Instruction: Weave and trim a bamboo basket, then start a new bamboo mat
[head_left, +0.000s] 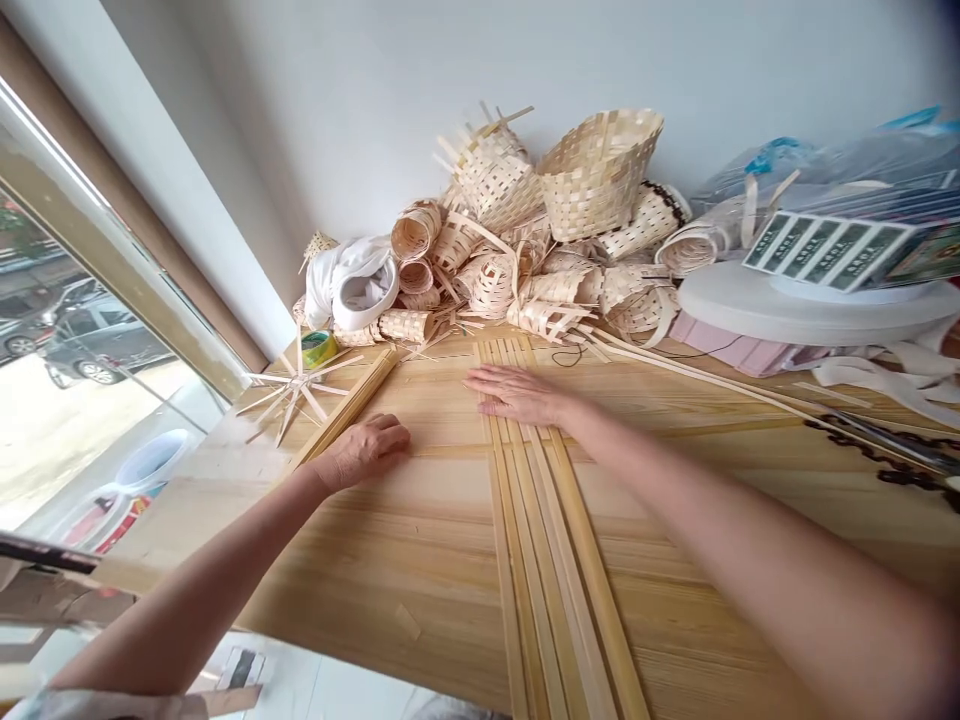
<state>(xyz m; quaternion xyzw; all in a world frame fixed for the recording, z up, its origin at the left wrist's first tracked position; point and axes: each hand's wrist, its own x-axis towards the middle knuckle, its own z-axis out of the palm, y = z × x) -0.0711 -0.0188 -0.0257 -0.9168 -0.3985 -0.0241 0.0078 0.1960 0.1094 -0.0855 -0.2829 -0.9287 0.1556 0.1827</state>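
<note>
Several long, flat bamboo strips (551, 520) lie side by side on the wooden table, running from the middle toward its front edge. My right hand (517, 394) rests flat across their far part, fingers stretched to the left and close together, gripping nothing. Some far ends show beyond it, with narrow gaps between strips. My left hand (367, 448) is on the table left of the strips, fingers curled inward and slightly blurred; nothing shows in it. Just behind its wrist lies a straight bundle of wooden slats (351, 405). Farther left sits a star of crossed strips (298, 388).
Woven baskets (600, 175) and rolled weaving are heaped against the wall. A tape roll (319, 348) and white ring (367, 296) stand at the back left. At right are a round white turntable (810, 305) bearing boxes, loose ribbon, and a dark chain-like strip (877, 460).
</note>
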